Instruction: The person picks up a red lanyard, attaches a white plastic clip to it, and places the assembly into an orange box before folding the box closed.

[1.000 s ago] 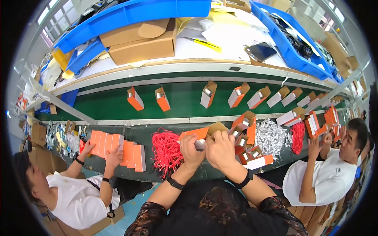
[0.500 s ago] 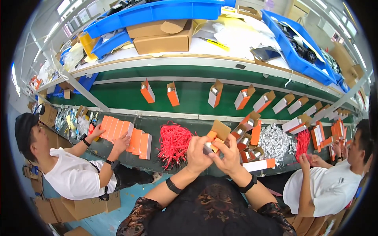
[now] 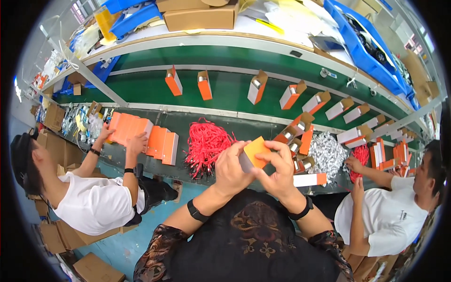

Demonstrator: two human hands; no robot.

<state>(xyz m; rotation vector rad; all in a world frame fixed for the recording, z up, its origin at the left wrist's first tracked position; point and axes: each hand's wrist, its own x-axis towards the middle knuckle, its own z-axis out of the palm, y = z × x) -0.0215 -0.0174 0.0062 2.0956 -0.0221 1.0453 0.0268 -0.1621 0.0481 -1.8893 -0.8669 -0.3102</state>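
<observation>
A small orange and white cardboard box (image 3: 256, 151) is between my hands, in front of my chest, its orange end facing up with no flap standing. My left hand (image 3: 231, 170) wraps around the box's left side. My right hand (image 3: 278, 174) grips the other side, with fingers at the top edge and the thumb low. Just left of my hands lies a heap of red straps (image 3: 206, 149). On my right, several open boxes (image 3: 295, 145) stand in a cluster, beside a long white box with an orange end (image 3: 307, 180).
A green conveyor (image 3: 225, 89) carries a row of open boxes (image 3: 257, 88) below a loaded shelf (image 3: 197, 40). Silver pieces (image 3: 327, 157) are heaped at right. Co-workers in white shirts flank me; the left one touches a row of orange boxes (image 3: 131, 129), the right one reaches toward red straps (image 3: 359, 157).
The box's brown flap, raised before, is now down, with its orange face on top. My view has tilted downward. The right co-worker's hand has moved to the red straps.
</observation>
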